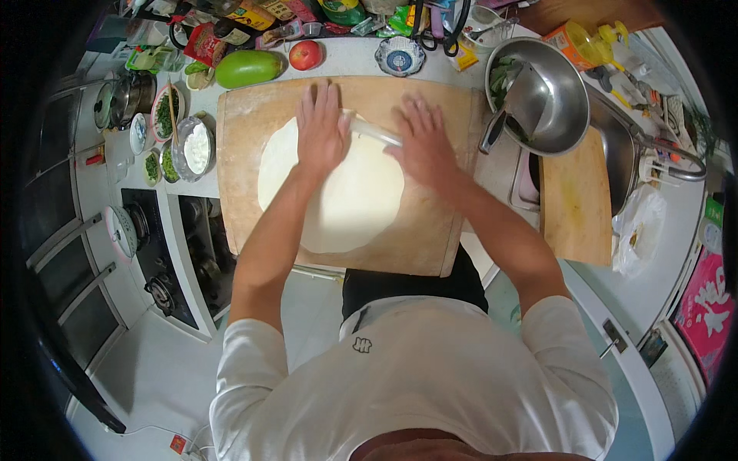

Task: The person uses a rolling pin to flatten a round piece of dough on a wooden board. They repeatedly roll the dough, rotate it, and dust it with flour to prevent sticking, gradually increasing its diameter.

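A wide, thin sheet of pale dough [357, 201] lies on a floured wooden board [248, 127]. Across the dough's far part runs a pale rolling pin [373, 131], slightly slanted, its right side closer to me. My left hand [320, 129] rests on the pin's left part with fingers stretched forward, hiding that end. On the pin's right end is my right hand [425, 138], slightly blurred, fingers spread and thumb near the rod. The dough reaches past the pin toward me, and my left forearm covers some of its left side.
Left of the board stand a bowl of white powder [197, 148] and a bowl of chopped greens [166, 115]. Behind it lie a green gourd-like vegetable [249, 69] and a red apple [307, 55]. To the right, a steel bowl [562, 109] holds a cleaver [522, 98], near a cutting board [576, 201].
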A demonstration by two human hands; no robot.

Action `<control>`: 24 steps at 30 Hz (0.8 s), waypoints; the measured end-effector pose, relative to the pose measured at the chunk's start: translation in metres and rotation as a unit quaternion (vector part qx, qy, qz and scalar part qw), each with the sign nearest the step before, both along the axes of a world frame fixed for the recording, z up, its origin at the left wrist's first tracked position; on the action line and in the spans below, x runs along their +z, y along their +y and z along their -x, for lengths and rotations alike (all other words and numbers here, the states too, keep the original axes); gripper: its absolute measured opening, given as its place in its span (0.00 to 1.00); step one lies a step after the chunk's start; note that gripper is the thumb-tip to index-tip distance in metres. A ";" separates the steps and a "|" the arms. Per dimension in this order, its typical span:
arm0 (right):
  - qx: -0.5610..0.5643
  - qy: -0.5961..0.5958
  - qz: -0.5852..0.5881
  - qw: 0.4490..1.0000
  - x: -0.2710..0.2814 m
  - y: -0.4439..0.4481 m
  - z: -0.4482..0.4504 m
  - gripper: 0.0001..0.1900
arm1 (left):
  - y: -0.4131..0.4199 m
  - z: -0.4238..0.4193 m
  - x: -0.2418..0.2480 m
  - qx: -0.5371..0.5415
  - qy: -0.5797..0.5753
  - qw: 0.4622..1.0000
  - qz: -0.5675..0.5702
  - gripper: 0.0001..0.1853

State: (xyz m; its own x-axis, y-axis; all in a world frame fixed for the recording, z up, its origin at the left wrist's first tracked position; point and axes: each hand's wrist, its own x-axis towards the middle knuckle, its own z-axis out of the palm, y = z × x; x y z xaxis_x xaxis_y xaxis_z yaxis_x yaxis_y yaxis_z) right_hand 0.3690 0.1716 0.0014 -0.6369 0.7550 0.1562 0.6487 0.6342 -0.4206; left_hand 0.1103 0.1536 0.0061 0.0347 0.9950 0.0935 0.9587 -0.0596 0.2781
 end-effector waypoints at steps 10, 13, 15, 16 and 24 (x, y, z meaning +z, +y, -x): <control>-0.050 -0.050 -0.045 0.997 0.005 0.000 -0.017 0.34 | 0.009 -0.001 0.007 -0.058 -0.066 0.994 -0.067 0.36; -0.103 -0.065 -0.003 0.993 0.011 -0.054 -0.018 0.35 | -0.005 0.012 0.017 -0.082 -0.043 0.993 -0.078 0.36; -0.130 -0.060 0.016 0.990 0.009 -0.091 -0.015 0.35 | -0.012 0.004 0.018 -0.127 -0.017 0.991 -0.038 0.36; -0.141 -0.046 0.015 0.989 0.005 -0.105 -0.012 0.35 | -0.012 0.001 0.017 -0.150 -0.002 0.988 -0.019 0.36; -0.219 0.002 -0.058 0.974 -0.003 -0.086 0.003 0.34 | 0.055 -0.027 -0.004 -0.199 0.012 0.977 -0.071 0.39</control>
State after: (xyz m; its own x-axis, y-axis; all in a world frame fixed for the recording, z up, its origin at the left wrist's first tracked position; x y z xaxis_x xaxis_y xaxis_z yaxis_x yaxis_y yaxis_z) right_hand 0.3659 0.0855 -0.0019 -0.2568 0.9314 0.2579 0.8665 0.3401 -0.3653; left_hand 0.1370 0.2082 0.0025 0.4195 0.8796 0.2244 0.8583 -0.4649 0.2173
